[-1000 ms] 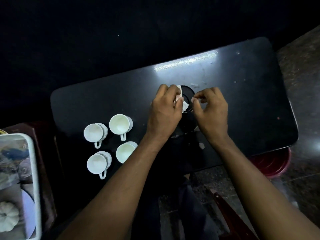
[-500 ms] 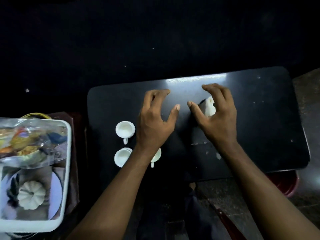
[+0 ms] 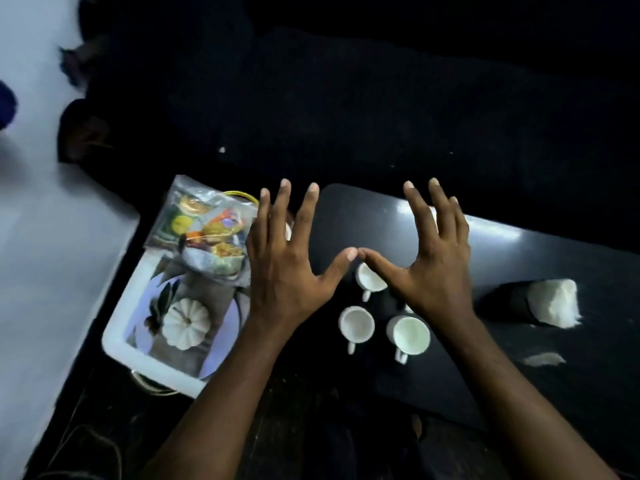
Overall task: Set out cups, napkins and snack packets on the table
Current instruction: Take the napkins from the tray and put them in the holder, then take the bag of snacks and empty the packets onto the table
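Several white cups point(image 3: 356, 324) stand grouped on the black table point(image 3: 571, 386), partly hidden under my hands. My left hand point(image 3: 287, 268) hovers open over the table's left edge, fingers spread, holding nothing. My right hand point(image 3: 433, 268) is open too, above the cups, its thumb tip touching the left thumb. A black holder with white napkins point(image 3: 554, 303) lies to the right on the table. Clear snack packets point(image 3: 204, 233) rest on a white tray point(image 3: 121, 341) left of the table.
The tray also carries a plate with a white pumpkin ornament point(image 3: 185, 322). A scrap of white tissue point(image 3: 543, 359) lies on the table near the front. A pale floor area point(image 3: 52, 254) fills the left side; the back is dark.
My hands left the napkin holder and shifted left with fingers spread. The view swung left, so the tray and snack packets moved toward the centre.
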